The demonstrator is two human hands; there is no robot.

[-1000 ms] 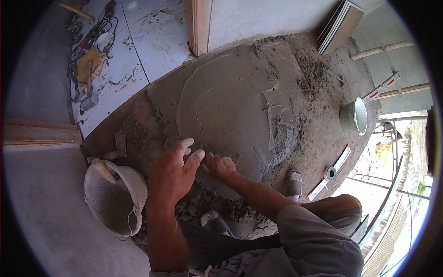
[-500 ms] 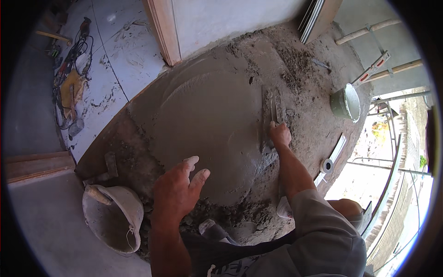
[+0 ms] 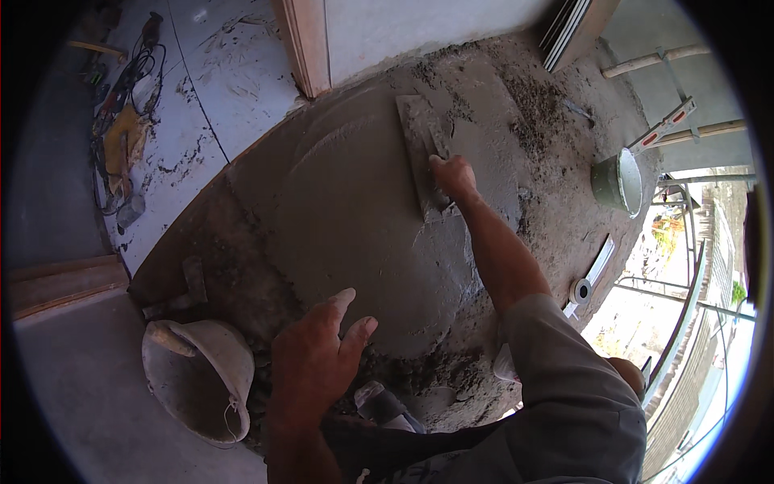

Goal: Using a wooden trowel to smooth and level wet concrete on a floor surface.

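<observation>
My right hand (image 3: pixel 455 176) grips the handle of a long flat plastering trowel (image 3: pixel 416 149), its blade lying on wet grey mortar (image 3: pixel 347 210). The mortar is smooth around the trowel and rough toward the right and near edges. Held above the near part of the mortar, my left hand (image 3: pixel 317 351) is empty, with thumb and fingers apart. Left of that hand, a tilted bucket (image 3: pixel 218 343) has a wooden tool handle (image 3: pixel 172 339) resting in its mouth.
A pale green bucket (image 3: pixel 610 182) stands at the right, beside a spirit level (image 3: pixel 663 127). A long straightedge (image 3: pixel 599 260) and a roll of tape (image 3: pixel 580 290) lie nearer. An angled metal piece (image 3: pixel 194 278) is at the left. Cables and tools (image 3: pixel 125 121) lie on white flooring. A door frame (image 3: pixel 305 48) rises ahead.
My right hand has swept the trowel leftward and away from me across the mortar, and the blade now slants. My left hand stays empty, slightly lower in view.
</observation>
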